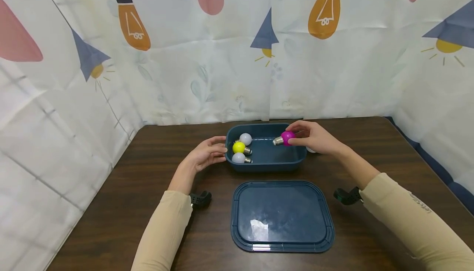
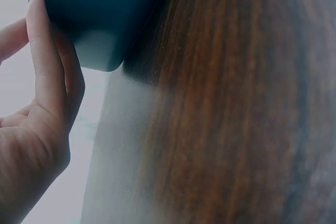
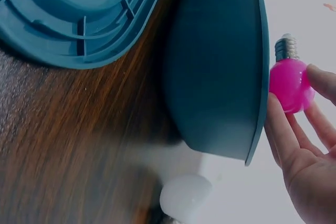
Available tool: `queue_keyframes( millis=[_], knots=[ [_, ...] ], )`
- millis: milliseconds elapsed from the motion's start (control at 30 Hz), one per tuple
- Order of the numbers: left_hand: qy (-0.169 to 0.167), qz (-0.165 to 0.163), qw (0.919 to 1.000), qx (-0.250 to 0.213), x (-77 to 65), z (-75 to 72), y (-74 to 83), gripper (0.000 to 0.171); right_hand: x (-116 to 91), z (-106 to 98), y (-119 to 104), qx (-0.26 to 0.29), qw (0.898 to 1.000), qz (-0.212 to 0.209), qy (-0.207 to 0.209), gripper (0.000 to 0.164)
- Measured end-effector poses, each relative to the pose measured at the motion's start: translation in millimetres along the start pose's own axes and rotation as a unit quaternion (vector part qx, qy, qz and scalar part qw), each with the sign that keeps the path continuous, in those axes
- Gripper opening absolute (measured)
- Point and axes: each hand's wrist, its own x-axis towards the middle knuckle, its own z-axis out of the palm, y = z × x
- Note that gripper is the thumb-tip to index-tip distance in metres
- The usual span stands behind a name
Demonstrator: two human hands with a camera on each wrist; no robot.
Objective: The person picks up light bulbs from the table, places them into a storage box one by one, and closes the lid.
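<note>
A magenta light bulb is pinched between the thumb and fingers of my right hand, above the right end of a dark blue bin. Its metal screw base points left in the head view. In the right wrist view the bulb shows just beyond the bin's rim. My left hand touches the bin's left end with its fingertips, fingers extended. At that end inside the bin lie a yellow bulb and two white bulbs, one behind and one in front.
A dark blue lid lies on the brown wooden table in front of the bin. Another white bulb sits on the table right of the bin, partly hidden by my right hand in the head view. A patterned curtain hangs behind.
</note>
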Motion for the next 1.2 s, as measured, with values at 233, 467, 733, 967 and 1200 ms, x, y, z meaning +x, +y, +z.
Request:
queue_keyframes(
  millis=[233,467,733,967,1200],
  knots=[
    [-0.005,0.001,1.0,0.0,1.0,-0.8,-2.6,0.06,10,9,3,0.01,1.0,-0.005,-0.007,0.038],
    [-0.009,0.003,0.9999,0.008,0.7,1.0,-2.4,0.06,17,19,2,-0.002,1.0,-0.009,-0.008,0.037],
    [-0.002,0.004,0.9999,0.013,1.3,1.0,2.0,0.059,26,29,-2,0.011,1.0,-0.002,-0.009,0.036],
    [-0.003,0.006,0.9996,0.026,-1.1,2.4,8.3,0.061,33,36,-3,0.005,1.0,0.004,-0.018,0.038],
    [-0.005,0.006,0.9997,0.025,-1.3,0.9,7.4,0.06,40,43,-1,-0.003,1.0,0.01,-0.025,0.039]
  ],
)
